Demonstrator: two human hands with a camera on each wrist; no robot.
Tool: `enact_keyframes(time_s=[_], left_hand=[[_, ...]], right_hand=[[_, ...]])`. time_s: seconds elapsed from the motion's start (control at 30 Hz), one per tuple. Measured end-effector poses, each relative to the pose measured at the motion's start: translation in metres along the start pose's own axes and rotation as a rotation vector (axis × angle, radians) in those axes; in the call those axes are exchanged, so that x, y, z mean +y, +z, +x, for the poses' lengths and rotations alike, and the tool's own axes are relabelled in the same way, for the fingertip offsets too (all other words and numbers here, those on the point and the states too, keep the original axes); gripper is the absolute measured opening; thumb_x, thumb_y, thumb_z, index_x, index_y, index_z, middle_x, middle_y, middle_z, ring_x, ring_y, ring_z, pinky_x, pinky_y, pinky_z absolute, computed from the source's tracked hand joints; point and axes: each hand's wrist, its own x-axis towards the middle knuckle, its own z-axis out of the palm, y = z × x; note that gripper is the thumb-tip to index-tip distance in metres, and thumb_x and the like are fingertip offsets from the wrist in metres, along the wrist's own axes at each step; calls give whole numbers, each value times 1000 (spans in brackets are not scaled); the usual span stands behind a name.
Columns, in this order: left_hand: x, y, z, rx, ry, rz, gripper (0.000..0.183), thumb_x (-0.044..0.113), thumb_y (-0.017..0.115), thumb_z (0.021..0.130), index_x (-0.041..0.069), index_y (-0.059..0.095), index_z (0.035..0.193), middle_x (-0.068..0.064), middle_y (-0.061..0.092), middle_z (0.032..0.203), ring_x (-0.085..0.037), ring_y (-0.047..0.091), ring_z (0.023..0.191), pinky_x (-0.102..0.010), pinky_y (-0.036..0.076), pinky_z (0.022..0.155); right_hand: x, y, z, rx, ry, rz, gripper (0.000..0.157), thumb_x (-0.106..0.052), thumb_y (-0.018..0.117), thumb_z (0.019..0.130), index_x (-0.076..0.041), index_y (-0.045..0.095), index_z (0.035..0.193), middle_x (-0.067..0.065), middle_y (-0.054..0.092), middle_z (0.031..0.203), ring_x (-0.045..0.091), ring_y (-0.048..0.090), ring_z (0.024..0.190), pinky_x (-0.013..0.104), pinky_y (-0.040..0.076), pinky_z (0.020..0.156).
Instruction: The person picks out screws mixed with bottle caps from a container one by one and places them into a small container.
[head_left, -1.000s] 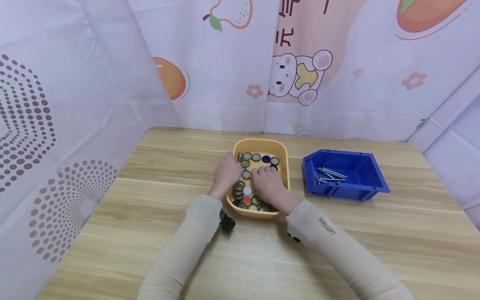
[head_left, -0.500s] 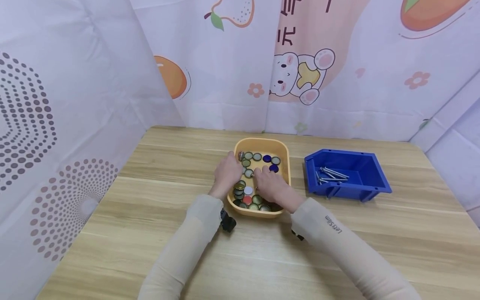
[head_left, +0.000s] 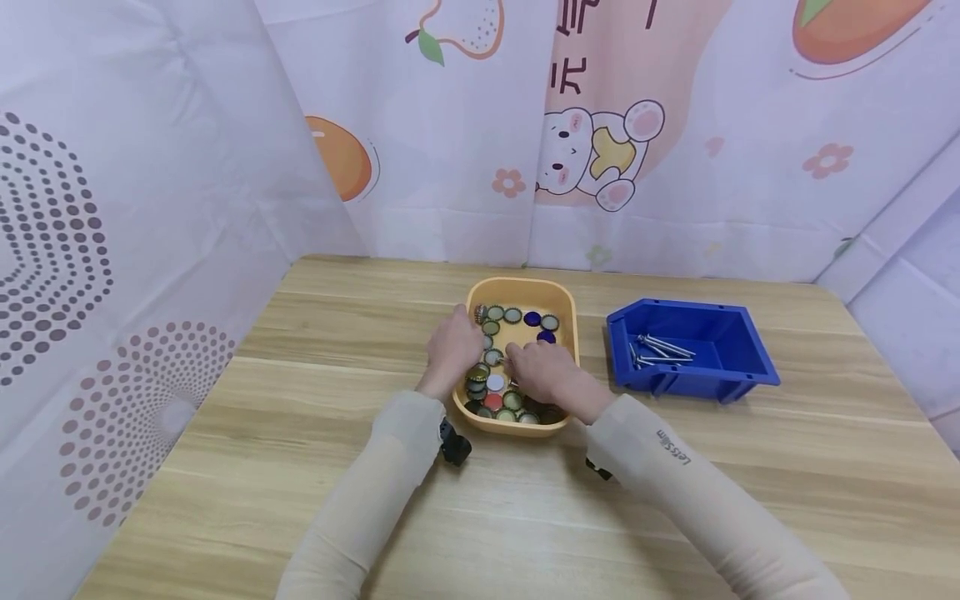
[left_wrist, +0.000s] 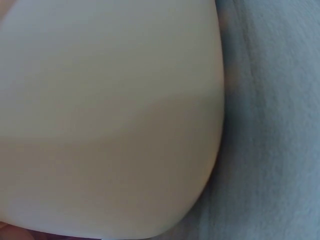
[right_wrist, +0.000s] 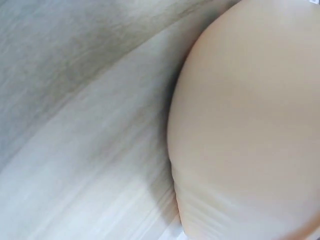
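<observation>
A yellow tray (head_left: 527,287) with rounded corners holds several bottle caps (head_left: 512,316), green, blue, gold, white and red. On its left side, my left hand (head_left: 454,348) grips the tray's rim, with the fingertips hidden over the edge. My right hand (head_left: 542,370) reaches down inside the tray from the right. Its bent fingers are among the caps, and a pale cap (head_left: 492,357) lies right at the fingertips. I cannot tell whether that hand holds anything, since its palm side is hidden. Both wrist views show mostly a pale, smooth curved surface (left_wrist: 110,100), and no whole hand.
To the right of the tray stands a blue bin (head_left: 720,354) with several long silver screws (head_left: 663,348) in its left part. Everything is on a wooden table (head_left: 360,325), with a printed curtain (head_left: 450,150) behind its far edge.
My right hand has shifted slightly toward me and to the right inside the tray, and the pale cap by its fingertips has moved a little nearer. The left hand has stayed on the rim.
</observation>
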Motion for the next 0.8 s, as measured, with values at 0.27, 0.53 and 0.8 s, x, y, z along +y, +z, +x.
enact_keyframes(time_s=[0.27, 0.53, 0.8], left_hand=[[0, 0, 0, 6, 1, -4, 36, 20, 46, 97, 3, 50, 129, -14, 65, 98, -26, 61, 79, -36, 46, 63], [-1, 1, 0, 5, -1, -1, 37, 19, 45, 97, 3, 50, 130, -13, 64, 99, -25, 61, 81, -35, 44, 63], [-2, 2, 1, 5, 6, -15, 35, 20, 45, 97, 3, 50, 127, -12, 63, 95, -26, 60, 80, -35, 42, 61]], right_hand=[[-1, -8, 1, -81, 14, 113, 17, -30, 51, 102, -15, 55, 96, 3, 57, 70, 19, 55, 61, 34, 42, 52], [2, -9, -1, -30, 9, 145, 12, -27, 58, 99, -16, 59, 98, 8, 61, 84, 24, 58, 74, 38, 47, 59], [8, -10, -3, 61, -44, 194, 13, -28, 58, 99, -15, 60, 98, 9, 62, 85, 25, 60, 78, 39, 48, 62]])
